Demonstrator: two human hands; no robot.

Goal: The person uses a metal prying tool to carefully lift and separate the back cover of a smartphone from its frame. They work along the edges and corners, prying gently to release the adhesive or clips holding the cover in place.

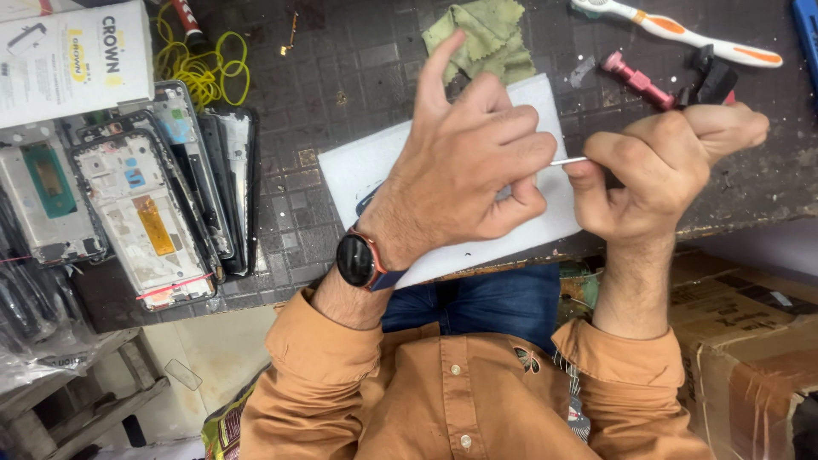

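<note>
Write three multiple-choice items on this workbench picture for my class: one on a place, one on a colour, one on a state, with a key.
1. Where does the stack of phone frames lie?
A. left of the hands
B. on the cardboard box
C. on the green cloth

2. What colour is the coiled wire?
A. red
B. yellow
C. blue

3. What does the right hand do?
A. lies flat and open
B. grips a thin metal tool
C. holds the toothbrush

Key: 1 A, the frames sit at the bench's left edge; 2 B, the coil is plainly yellow; 3 B, the thin metal tool juts from the closed fist toward the left hand.
</note>
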